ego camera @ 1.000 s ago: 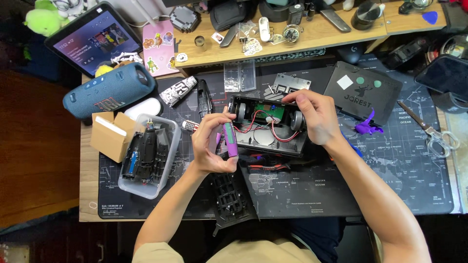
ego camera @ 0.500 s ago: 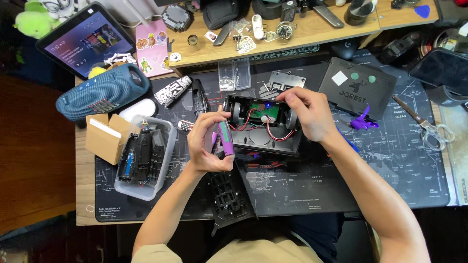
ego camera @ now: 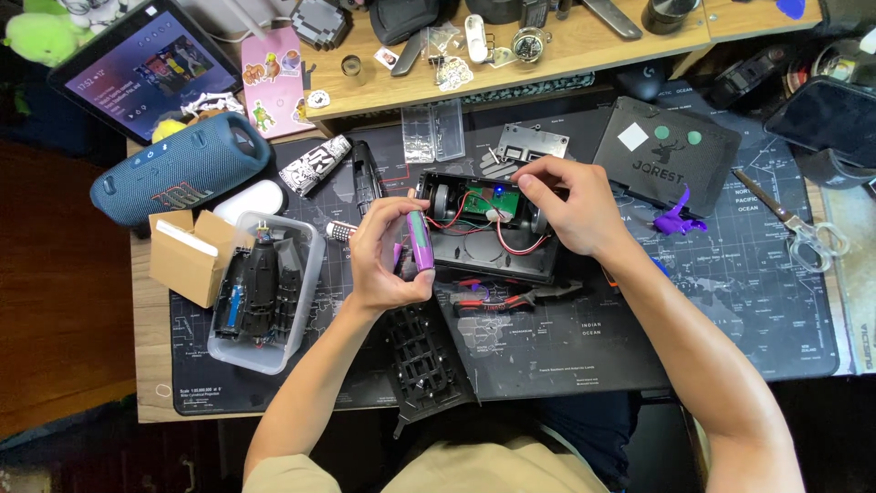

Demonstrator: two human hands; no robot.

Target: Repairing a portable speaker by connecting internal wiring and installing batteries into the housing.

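Note:
An opened black speaker housing (ego camera: pixel 484 260) lies on the dark desk mat, showing a green circuit board (ego camera: pixel 484 203) and red wires. My left hand (ego camera: pixel 388 256) holds a purple cylindrical battery (ego camera: pixel 420 242) upright just left of the housing. My right hand (ego camera: pixel 566 205) rests on the housing's right end, fingertips pinched over the circuit board beside a round driver. A lit blue dot shows on the board.
A clear plastic bin (ego camera: pixel 306 292) with black parts and a small cardboard box (ego camera: pixel 187 256) sit left. A blue cylindrical speaker (ego camera: pixel 178 169), a tablet (ego camera: pixel 151 64), a black grille (ego camera: pixel 424 361), red-handled pliers (ego camera: pixel 488 301), a black case (ego camera: pixel 666 155) and scissors (ego camera: pixel 794 224) surround the work.
The view shifted slightly. My right hand slid a little along the housing over the circuit board. My left hand keeps the purple battery in about the same place.

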